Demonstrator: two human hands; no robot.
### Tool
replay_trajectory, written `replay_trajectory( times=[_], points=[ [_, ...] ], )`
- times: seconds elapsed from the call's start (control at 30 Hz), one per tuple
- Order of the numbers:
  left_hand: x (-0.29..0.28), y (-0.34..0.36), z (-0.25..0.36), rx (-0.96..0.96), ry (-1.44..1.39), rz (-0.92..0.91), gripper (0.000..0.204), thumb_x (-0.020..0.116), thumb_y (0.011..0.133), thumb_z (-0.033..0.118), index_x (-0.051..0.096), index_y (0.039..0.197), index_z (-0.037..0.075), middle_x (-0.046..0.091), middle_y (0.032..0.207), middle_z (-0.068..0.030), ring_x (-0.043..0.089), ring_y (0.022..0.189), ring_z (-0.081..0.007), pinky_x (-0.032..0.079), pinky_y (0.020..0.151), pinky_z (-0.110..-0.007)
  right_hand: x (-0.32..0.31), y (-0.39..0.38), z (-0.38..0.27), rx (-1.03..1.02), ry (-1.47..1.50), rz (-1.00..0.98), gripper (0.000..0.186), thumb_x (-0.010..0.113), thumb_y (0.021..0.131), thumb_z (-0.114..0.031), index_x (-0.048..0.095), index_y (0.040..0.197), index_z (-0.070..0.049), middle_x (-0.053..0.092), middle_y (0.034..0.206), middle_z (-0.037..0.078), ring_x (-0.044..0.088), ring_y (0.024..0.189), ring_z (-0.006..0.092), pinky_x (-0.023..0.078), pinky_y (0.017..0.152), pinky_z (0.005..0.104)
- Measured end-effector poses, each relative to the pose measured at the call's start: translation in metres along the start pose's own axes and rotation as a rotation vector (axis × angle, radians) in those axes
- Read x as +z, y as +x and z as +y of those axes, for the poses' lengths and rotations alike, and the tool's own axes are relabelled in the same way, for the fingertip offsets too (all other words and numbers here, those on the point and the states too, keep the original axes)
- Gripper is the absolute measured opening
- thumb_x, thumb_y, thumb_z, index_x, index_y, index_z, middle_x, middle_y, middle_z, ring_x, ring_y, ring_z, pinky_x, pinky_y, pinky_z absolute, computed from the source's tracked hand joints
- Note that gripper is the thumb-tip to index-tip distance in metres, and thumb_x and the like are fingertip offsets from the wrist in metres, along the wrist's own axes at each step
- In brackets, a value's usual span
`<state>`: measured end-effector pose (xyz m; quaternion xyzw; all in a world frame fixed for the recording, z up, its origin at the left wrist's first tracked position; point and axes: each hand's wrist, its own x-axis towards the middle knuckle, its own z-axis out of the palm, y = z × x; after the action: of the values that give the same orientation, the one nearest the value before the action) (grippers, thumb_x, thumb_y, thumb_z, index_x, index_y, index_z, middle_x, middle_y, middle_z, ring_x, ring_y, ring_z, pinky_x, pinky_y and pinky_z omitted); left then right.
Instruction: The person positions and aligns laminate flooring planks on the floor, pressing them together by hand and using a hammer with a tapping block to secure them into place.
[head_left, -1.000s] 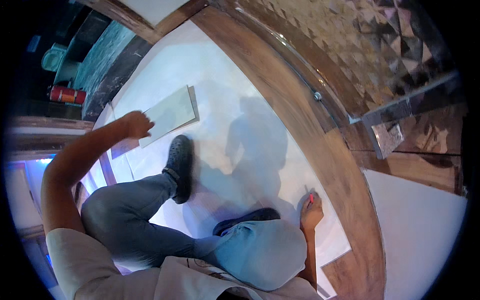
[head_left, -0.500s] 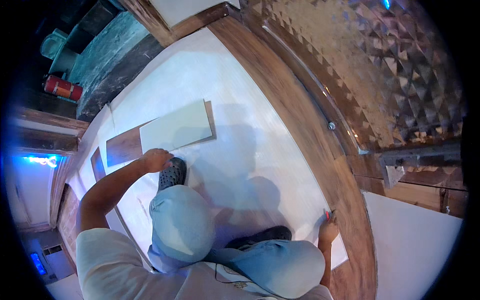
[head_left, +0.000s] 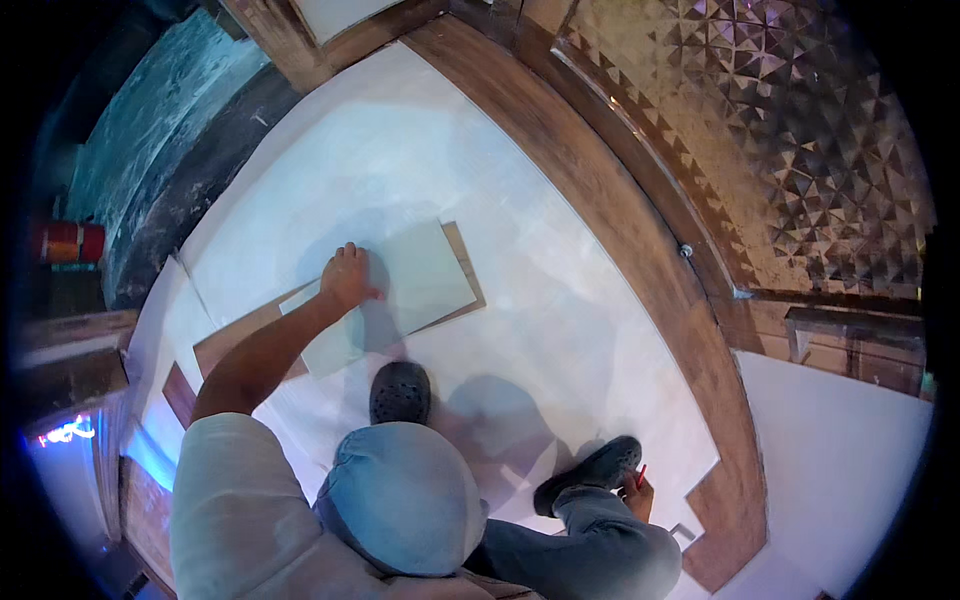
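My left hand (head_left: 349, 277) rests on a pale rectangular board (head_left: 435, 285), fingers spread and extended. That board overlaps a wood-grain plank (head_left: 233, 346), both lying on white sheeting (head_left: 540, 240). At the lower right, my right hand (head_left: 637, 498) grips a slim red tool (head_left: 641, 476) beside one of my dark clogs (head_left: 590, 472). Part of that hand is hidden by my shoe and leg. My other clog (head_left: 399, 395) stands just below the pale board.
A wood-look strip (head_left: 530, 110) borders the sheeting on the right, alongside a patterned metallic panel (head_left: 800, 150). A dark ledge (head_left: 175, 205) and a red cylinder (head_left: 70, 241) are at the left. A blue light (head_left: 68, 429) glows at lower left.
My left hand has reached forward onto the pale board. The red tool has moved slightly down and left with my right hand. My legs and feet have shifted.
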<state>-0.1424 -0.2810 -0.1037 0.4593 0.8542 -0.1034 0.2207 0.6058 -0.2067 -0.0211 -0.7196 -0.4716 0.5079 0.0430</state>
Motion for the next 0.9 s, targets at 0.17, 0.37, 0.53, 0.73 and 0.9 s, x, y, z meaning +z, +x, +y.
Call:
replay_trajectory(
  times=[0.17,0.37,0.53,0.73,0.9],
  points=[
    [0.003,0.019,-0.015,0.036,-0.088,0.001,0.092,0.095,0.06,0.052,0.057,0.122,-0.004,0.058,0.124,-0.0192,0.058,0.119,-0.0365,0.052,0.101,-0.045,0.05,-0.084,0.052,0.224,0.162,0.053,0.028,0.066,0.1,-0.024,0.072,0.115,-0.001,0.072,0.091,0.007,0.068,0.084,0.0202,0.055,0.077,0.0381],
    [0.016,0.032,-0.031,0.049,-0.21,0.012,0.095,0.097,0.053,0.048,0.057,0.12,-0.005,0.059,0.12,-0.0208,0.058,0.118,-0.0399,0.051,0.099,-0.049,0.078,-0.129,0.058,0.388,0.081,0.082,0.027,0.067,0.1,-0.023,0.072,0.114,-0.001,0.072,0.092,0.008,0.068,0.085,0.021,0.055,0.077,0.0384],
    [0.014,0.033,-0.03,0.074,-0.263,0.025,0.096,0.098,0.051,0.046,0.057,0.12,-0.006,0.058,0.122,-0.0223,0.057,0.118,-0.0418,0.05,0.1,-0.05,0.098,-0.118,0.043,0.389,0.002,0.06,0.027,0.067,0.1,-0.023,0.072,0.114,-0.001,0.072,0.094,0.008,0.068,0.085,0.0217,0.055,0.078,0.0387],
    [0.021,0.037,-0.034,0.089,-0.266,0.0,0.096,0.097,0.052,0.046,0.057,0.122,-0.006,0.057,0.124,-0.023,0.056,0.12,-0.0416,0.049,0.102,-0.05,0.105,-0.09,0.029,0.328,-0.052,0.029,0.027,0.067,0.099,-0.023,0.071,0.114,-0.001,0.072,0.095,0.009,0.068,0.086,0.0224,0.056,0.078,0.039],
    [0.024,0.037,-0.036,0.105,-0.302,-0.006,0.097,0.096,0.052,0.05,0.061,0.122,-0.007,0.057,0.125,-0.0239,0.056,0.12,-0.0433,0.05,0.102,-0.05,0.109,-0.084,0.03,0.293,-0.08,0.013,0.026,0.067,0.099,-0.022,0.071,0.114,-0.001,0.072,0.096,0.009,0.068,0.087,0.0231,0.056,0.079,0.0393]
  ],
)
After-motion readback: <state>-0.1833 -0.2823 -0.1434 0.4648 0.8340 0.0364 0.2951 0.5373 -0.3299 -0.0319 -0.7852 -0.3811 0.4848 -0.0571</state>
